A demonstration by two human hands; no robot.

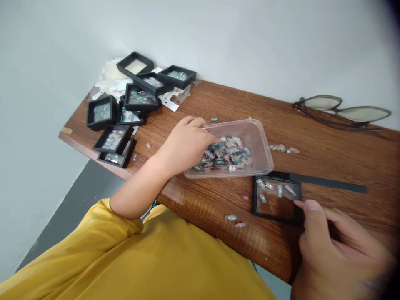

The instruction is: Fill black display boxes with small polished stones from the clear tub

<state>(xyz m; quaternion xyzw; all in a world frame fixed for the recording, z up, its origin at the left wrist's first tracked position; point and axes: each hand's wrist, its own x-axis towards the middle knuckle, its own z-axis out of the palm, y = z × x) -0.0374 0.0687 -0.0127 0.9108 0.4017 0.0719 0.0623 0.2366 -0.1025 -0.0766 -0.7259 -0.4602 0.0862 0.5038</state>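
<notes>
Small shiny pieces (pixel 231 217) lie on a wooden table (pixel 193 109).
The left hand (pixel 189 143) dips into a plastic box (pixel 261 146) with more pieces (pixel 229 156), perhaps false nails; the right hand (pixel 331 243) is at a black frame (pixel 275 218).

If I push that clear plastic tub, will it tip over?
The clear plastic tub probably won't tip easily: it looks low and wide. It seems thin and see-through, so it might bend a little. It's likely light, holding just small false nails.

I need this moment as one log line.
left hand: at tub of pieces | right hand: at frame beside tub | glasses: on table
</notes>
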